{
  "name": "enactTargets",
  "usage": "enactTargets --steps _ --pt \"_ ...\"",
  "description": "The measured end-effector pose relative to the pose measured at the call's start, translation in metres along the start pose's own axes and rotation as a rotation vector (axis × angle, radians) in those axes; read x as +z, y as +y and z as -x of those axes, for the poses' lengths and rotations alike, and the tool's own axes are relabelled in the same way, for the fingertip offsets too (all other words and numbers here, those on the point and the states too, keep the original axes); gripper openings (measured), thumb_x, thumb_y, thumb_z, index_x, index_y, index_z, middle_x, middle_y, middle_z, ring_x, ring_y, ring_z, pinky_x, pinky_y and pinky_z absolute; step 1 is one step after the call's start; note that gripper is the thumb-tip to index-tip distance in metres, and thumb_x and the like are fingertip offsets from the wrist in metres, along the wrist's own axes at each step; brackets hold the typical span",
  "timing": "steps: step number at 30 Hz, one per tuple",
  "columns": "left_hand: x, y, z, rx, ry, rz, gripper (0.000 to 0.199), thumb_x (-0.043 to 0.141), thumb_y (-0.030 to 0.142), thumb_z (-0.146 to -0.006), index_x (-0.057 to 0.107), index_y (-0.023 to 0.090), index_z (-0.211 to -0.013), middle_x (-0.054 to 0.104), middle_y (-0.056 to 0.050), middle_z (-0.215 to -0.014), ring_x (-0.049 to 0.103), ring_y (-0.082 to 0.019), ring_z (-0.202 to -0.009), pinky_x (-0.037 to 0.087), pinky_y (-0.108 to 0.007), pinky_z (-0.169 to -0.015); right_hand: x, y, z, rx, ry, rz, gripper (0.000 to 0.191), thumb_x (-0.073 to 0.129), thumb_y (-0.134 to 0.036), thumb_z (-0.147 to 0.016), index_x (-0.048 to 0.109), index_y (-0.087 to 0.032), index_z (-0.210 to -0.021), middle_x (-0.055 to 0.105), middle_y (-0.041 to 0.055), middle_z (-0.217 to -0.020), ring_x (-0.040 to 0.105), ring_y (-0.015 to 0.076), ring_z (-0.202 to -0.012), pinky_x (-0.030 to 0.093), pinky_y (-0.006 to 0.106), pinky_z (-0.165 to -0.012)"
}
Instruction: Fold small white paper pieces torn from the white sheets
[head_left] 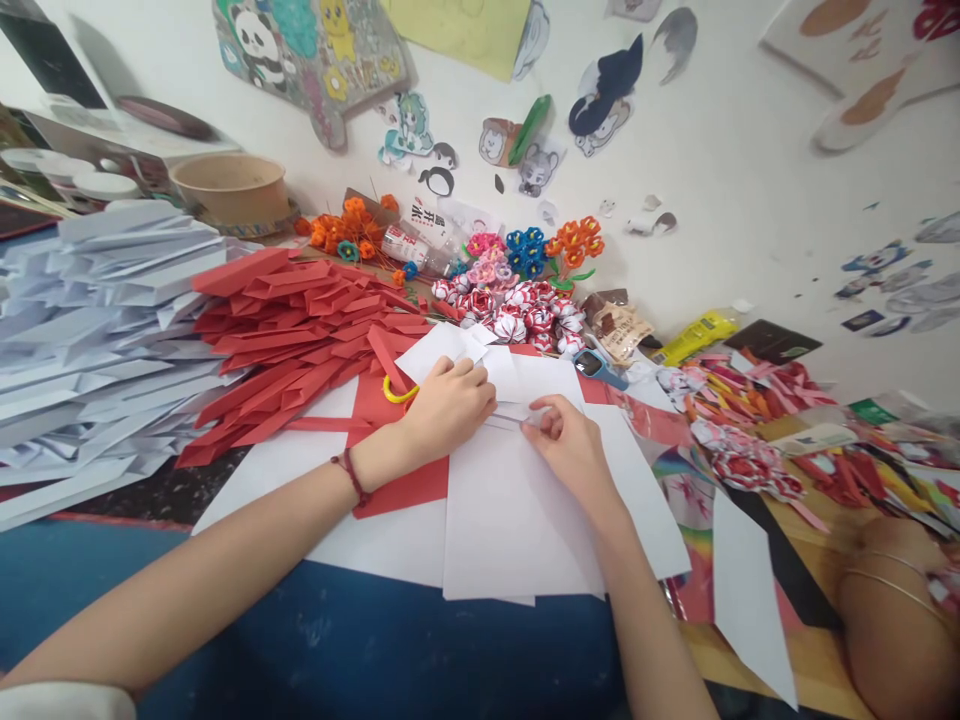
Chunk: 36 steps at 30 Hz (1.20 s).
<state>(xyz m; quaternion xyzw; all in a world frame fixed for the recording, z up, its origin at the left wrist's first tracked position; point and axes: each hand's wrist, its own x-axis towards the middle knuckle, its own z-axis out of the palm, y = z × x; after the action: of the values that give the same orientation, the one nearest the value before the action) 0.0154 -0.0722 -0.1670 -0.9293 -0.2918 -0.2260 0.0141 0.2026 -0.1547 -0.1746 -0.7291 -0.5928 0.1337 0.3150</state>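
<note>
My left hand (pixel 456 398) is closed, its knuckles up and its fingertips pressed on the left part of a folded white paper strip (pixel 506 414). At the strip's other end my right hand (pixel 568 440) is curled, with thumb and forefinger pinching the paper. The strip lies over a stack of white paper sheets (pixel 517 530). Red paper (pixel 405 490) shows under my left wrist. Just behind that wrist is a yellow ring-shaped handle (pixel 400 390), partly covered by white paper. What lies under my left fingers is hidden.
Folded red strips (pixel 300 340) and folded white strips (pixel 112 330) are heaped on the left. Red-and-white paper flowers (pixel 525 312), a watch (pixel 589 363) and a yellow bottle (pixel 697 335) line the wall. At the right edge another person's arm (pixel 896 610) rests near colourful paper pieces.
</note>
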Motion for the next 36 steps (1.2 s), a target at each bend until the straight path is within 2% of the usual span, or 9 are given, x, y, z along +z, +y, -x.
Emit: enactTargets --steps 2,4,8,13,16,19,26,36 --pt "0.004 0.000 0.000 0.012 -0.021 0.007 0.025 0.041 0.026 -0.094 0.064 0.017 -0.088 0.061 -0.006 -0.087 0.051 -0.020 -0.088 0.030 -0.036 -0.075 0.000 0.001 0.000 -0.031 0.016 -0.001 0.035 0.062 -0.028 -0.072 0.059 -0.022 -0.107 0.054 -0.0033 -0.073 0.048 0.0120 -0.055 0.040 0.026 -0.059" --pt "0.006 0.000 0.001 0.010 -0.024 0.013 0.020 0.044 0.026 -0.093 0.062 0.017 -0.090 0.061 -0.006 -0.090 0.051 -0.020 -0.089 0.031 -0.035 -0.075 -0.001 0.001 0.000 -0.063 0.014 0.011 0.038 0.063 -0.027 -0.072 0.058 -0.023 -0.110 0.056 -0.0016 -0.080 0.047 0.0115 -0.055 0.041 0.027 -0.060" --pt "0.008 -0.001 0.001 0.021 -0.030 0.031 0.014 0.051 0.027 -0.090 0.059 0.016 -0.089 0.060 -0.006 -0.091 0.051 -0.021 -0.090 0.031 -0.034 -0.075 0.000 -0.003 0.000 -0.139 -0.035 0.041 0.025 0.063 -0.029 -0.076 0.064 -0.023 -0.100 0.058 0.0012 -0.089 0.048 0.0123 -0.059 0.041 0.027 -0.062" --pt "0.009 -0.001 0.001 0.101 -0.012 -0.011 0.015 0.046 0.022 -0.092 0.058 0.015 -0.085 0.060 -0.006 -0.086 0.051 -0.020 -0.086 0.031 -0.035 -0.073 0.002 -0.007 0.001 -0.295 -0.032 0.147 0.005 0.058 -0.022 -0.083 0.062 -0.022 -0.086 0.059 0.0019 -0.084 0.053 0.0170 -0.073 0.041 0.029 -0.066" --pt "0.011 0.001 0.002 0.158 0.009 -0.039 0.020 0.042 0.020 -0.094 0.057 0.016 -0.081 0.059 -0.006 -0.083 0.050 -0.020 -0.082 0.030 -0.035 -0.071 0.003 -0.009 0.002 -0.468 0.010 0.323 0.010 0.054 -0.015 -0.087 0.061 -0.021 -0.084 0.061 0.0043 -0.083 0.052 0.0214 -0.083 0.039 0.033 -0.074" --pt "0.014 0.004 0.002 0.180 0.028 -0.043 0.022 0.040 0.019 -0.094 0.056 0.015 -0.080 0.059 -0.006 -0.080 0.050 -0.019 -0.078 0.029 -0.035 -0.069 0.004 -0.012 0.002 -0.561 0.004 0.423 0.016 0.047 -0.010 -0.090 0.060 -0.019 -0.086 0.060 0.0062 -0.083 0.051 0.0224 -0.084 0.038 0.035 -0.075" --pt "0.018 0.005 0.000 0.213 0.039 -0.047 0.021 0.042 0.018 -0.094 0.056 0.015 -0.078 0.058 -0.006 -0.077 0.051 -0.019 -0.075 0.028 -0.034 -0.064 0.003 -0.011 0.000 -0.548 -0.050 0.349 0.015 0.046 -0.011 -0.091 0.058 -0.019 -0.086 0.060 0.0058 -0.084 0.053 0.0214 -0.082 0.041 0.033 -0.073" --pt "-0.003 -0.005 0.004 0.287 -0.057 -0.087 0.014 0.045 0.014 -0.091 0.056 0.014 -0.082 0.059 -0.005 -0.079 0.054 -0.018 -0.074 0.036 -0.032 -0.069 -0.008 -0.004 0.001 -0.531 -0.063 0.296 0.019 0.046 -0.007 -0.089 0.060 -0.019 -0.086 0.062 0.0052 -0.085 0.055 0.0207 -0.084 0.043 0.033 -0.074"
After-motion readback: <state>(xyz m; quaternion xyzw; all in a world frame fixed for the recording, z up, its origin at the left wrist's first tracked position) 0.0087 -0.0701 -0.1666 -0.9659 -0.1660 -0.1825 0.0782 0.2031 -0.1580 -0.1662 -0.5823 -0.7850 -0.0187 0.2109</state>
